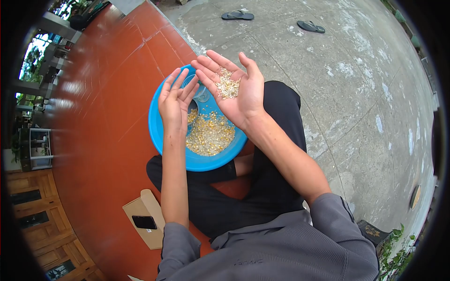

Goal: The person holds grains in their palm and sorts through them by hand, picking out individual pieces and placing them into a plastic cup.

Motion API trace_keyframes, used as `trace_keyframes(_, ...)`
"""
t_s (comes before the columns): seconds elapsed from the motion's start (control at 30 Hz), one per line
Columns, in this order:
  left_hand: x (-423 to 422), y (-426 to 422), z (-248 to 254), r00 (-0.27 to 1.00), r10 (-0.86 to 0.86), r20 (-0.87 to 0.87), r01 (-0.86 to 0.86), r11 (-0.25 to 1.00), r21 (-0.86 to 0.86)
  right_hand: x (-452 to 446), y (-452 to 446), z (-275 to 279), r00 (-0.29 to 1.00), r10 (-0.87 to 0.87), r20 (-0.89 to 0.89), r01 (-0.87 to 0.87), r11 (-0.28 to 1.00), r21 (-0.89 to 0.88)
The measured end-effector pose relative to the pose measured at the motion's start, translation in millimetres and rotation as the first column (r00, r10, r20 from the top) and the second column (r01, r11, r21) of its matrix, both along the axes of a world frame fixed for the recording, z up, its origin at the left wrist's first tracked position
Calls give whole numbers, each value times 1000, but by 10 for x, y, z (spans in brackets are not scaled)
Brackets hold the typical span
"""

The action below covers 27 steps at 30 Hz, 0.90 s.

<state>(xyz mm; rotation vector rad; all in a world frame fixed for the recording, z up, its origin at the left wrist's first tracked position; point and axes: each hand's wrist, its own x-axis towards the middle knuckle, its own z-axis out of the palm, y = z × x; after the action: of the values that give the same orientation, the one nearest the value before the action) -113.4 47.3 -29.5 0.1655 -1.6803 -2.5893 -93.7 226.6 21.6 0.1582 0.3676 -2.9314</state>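
My right hand is palm up with its fingers stretched out, holding a small heap of rice grains mixed with a few yellow bits. Beside it, my left hand is open and its fingers are spread, with nothing visible in it. Both hands are above a blue basin in my lap. A mix of rice and yellow corn kernels covers part of its bottom. Inside it, a clear plastic container stands near the far side. Another container with corn kernels is partly hidden behind my left hand.
I sit cross-legged on a red tiled floor, with grey concrete to the right. A phone lies on a cardboard box at my left. Two dark flip-flops lie apart on the concrete ahead.
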Motion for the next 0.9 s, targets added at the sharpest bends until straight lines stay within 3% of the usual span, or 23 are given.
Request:
trace_keyframes(0.07, 358, 61, 76, 998, 67, -22, -68, 996, -49, 14, 1, 6, 1000, 4, -10, -4, 1000, 6)
trace_keyframes(0.17, 764, 192, 158, 974, 153, -170, -196, 940, -279, 8, 9, -23, 998, 32, -49, -33, 999, -27)
trace_keyframes(0.27, 1064, 359, 385, 942, 183, -281, -293, 858, -423, 18, -7, -51, 993, 112, -39, -117, 973, -199)
trace_keyframes(0.4, 1145, 249, 509, 882, -28, -470, -338, 658, -673, 78, -51, -79, 968, 196, -154, -232, 934, -270)
trace_keyframes(0.6, 1079, 261, 841, 843, -164, -512, -404, 437, -804, 139, -100, -66, 950, 252, -184, -286, 939, -190)
trace_keyframes(0.9, 827, 182, 994, 885, -308, -349, -307, 177, -935, 106, -180, -146, 944, 299, -141, -321, 930, -179)
